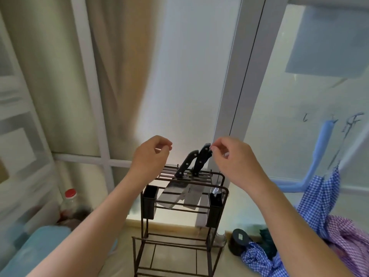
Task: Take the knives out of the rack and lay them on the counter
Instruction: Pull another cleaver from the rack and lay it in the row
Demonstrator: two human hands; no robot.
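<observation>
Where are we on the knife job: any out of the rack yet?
None visibly out: both black-handled knives, left knife and right knife, sit blade-down in the wire rack. In hand: the right hand has its fingers at the right knife's handle tip; a grip isn't clear. The left hand hovers empty. Left: pull both, lay them on the counter.

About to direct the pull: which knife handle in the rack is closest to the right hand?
The taller, right-hand knife handle; the right hand fingertips are at its tip, the shorter handle sits left.
</observation>
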